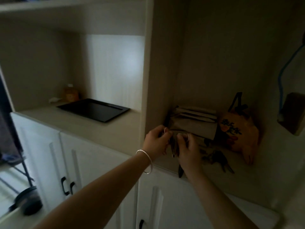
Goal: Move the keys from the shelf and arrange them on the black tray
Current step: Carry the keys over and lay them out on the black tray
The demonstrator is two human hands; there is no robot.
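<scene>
The black tray (94,109) lies flat in the left niche of the white shelf unit, with nothing on it. In the dim right niche my left hand (156,141) and my right hand (186,149) meet just above the shelf. Both pinch a bunch of keys (173,147) whose dark blades hang down between them. More dark keys (217,158) lie on the shelf to the right of my hands. A dark object (180,171) shows at the shelf edge under my right wrist.
Folded beige cloth (193,123) is stacked behind my hands. An orange patterned bag (239,134) leans at the right. A jar (71,93) stands behind the tray. A divider wall (148,80) separates the two niches. White cabinet doors (66,162) lie below.
</scene>
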